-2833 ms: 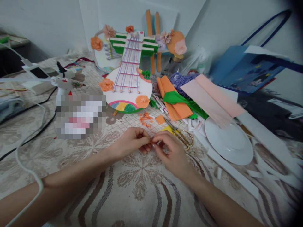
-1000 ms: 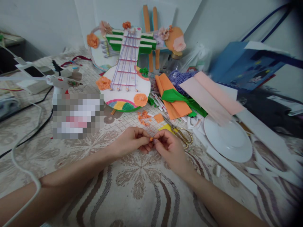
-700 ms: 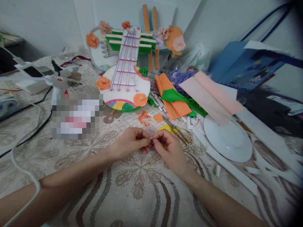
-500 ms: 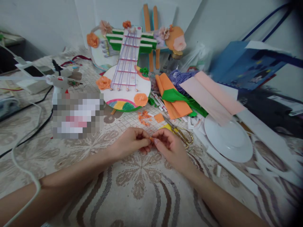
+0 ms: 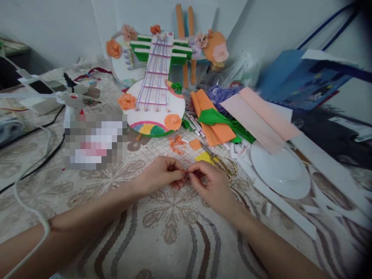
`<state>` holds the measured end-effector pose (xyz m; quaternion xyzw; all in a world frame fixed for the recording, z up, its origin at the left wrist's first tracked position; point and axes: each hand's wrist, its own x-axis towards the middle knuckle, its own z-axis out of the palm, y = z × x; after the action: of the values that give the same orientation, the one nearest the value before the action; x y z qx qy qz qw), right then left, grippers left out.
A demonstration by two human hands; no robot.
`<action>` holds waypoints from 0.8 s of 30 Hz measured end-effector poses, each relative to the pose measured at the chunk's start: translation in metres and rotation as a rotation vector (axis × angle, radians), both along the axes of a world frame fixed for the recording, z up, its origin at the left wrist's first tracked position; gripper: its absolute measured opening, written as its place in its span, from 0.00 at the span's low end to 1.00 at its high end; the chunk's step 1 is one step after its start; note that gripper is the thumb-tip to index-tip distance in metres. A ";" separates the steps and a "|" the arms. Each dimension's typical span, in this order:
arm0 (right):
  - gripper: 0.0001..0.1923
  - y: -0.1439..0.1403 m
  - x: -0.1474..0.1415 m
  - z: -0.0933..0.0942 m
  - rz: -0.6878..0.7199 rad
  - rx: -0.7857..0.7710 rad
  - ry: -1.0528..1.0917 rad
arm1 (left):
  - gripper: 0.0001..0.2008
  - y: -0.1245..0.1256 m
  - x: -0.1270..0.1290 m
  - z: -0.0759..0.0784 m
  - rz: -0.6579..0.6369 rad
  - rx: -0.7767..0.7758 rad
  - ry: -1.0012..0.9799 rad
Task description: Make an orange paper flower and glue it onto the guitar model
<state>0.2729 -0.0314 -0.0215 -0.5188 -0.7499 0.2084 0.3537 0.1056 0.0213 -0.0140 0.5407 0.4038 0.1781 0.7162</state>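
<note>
My left hand (image 5: 167, 173) and my right hand (image 5: 210, 180) meet fingertip to fingertip above the patterned tablecloth (image 5: 171, 221). Both are closed in a pinch on a tiny piece of orange paper (image 5: 186, 171), mostly hidden by the fingers. Just beyond lie orange paper scraps (image 5: 176, 145), an orange paper square (image 5: 195, 144) and a yellow piece of paper (image 5: 204, 157). Gold-handled scissors (image 5: 225, 164) rest to the right of my right hand. A paper-flower-decorated craft guitar (image 5: 155, 97) with purple strings stands behind.
On the right are a white plate (image 5: 279, 174), white board strips (image 5: 286, 209), folded orange crepe paper (image 5: 215, 130), pink paper (image 5: 258, 116) and a blue bag (image 5: 308, 81). A white glue gun (image 5: 72, 104) stands at left, with a white cord (image 5: 31, 207) crossing my left forearm.
The fingers of my right hand have shifted and curled tighter around the orange paper, which shows thinner now. My left hand stays nearly still.
</note>
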 end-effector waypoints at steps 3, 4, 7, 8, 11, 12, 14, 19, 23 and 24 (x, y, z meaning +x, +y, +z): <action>0.06 -0.001 0.000 -0.002 0.021 0.061 -0.078 | 0.03 0.001 0.000 0.000 0.003 -0.037 -0.019; 0.06 -0.001 0.001 -0.002 0.028 0.078 -0.095 | 0.03 0.001 0.000 0.000 0.005 -0.048 -0.023; 0.06 -0.002 0.001 -0.004 0.035 0.110 -0.125 | 0.03 0.002 0.000 0.001 0.013 -0.072 -0.031; 0.06 -0.002 0.001 -0.004 0.034 0.111 -0.137 | 0.03 0.002 0.000 0.002 0.015 -0.078 -0.031; 0.06 -0.003 0.001 -0.004 0.037 0.116 -0.175 | 0.03 0.001 0.000 0.005 0.019 -0.101 -0.035; 0.06 -0.003 0.001 -0.004 0.041 0.119 -0.186 | 0.04 0.001 0.001 0.006 0.024 -0.105 -0.036; 0.07 -0.003 0.001 -0.004 0.053 0.133 -0.201 | 0.06 0.000 0.001 0.007 0.036 -0.108 -0.034; 0.09 -0.003 0.002 -0.006 0.092 0.183 -0.231 | 0.06 0.001 0.002 0.006 0.041 -0.098 -0.015; 0.09 -0.003 0.001 -0.005 0.083 0.142 -0.144 | 0.04 0.002 0.001 0.005 0.028 -0.075 -0.022; 0.08 -0.002 0.001 -0.004 0.054 0.095 -0.074 | 0.04 0.001 0.001 0.005 0.026 -0.057 -0.027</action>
<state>0.2739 -0.0336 -0.0257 -0.4884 -0.7852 0.1628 0.3441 0.1062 0.0227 -0.0093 0.5122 0.4060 0.1831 0.7344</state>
